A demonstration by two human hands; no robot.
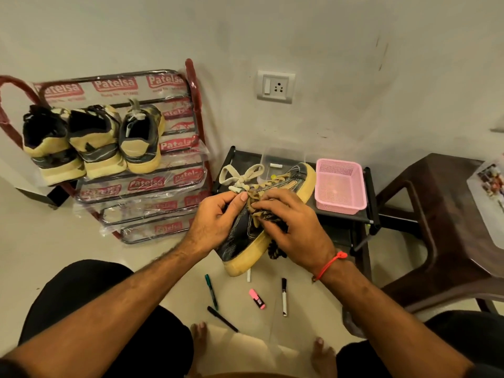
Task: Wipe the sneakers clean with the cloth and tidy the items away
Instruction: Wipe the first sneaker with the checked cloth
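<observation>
Both hands meet over the sneaker (272, 214): its collar is gripped by the left hand (218, 219), a dark cloth (275, 252) seemingly pressed on by the right hand (294, 230).

Pens (211, 291) litter floor below — pink basket (339, 186) seemingly unobstructed.
</observation>
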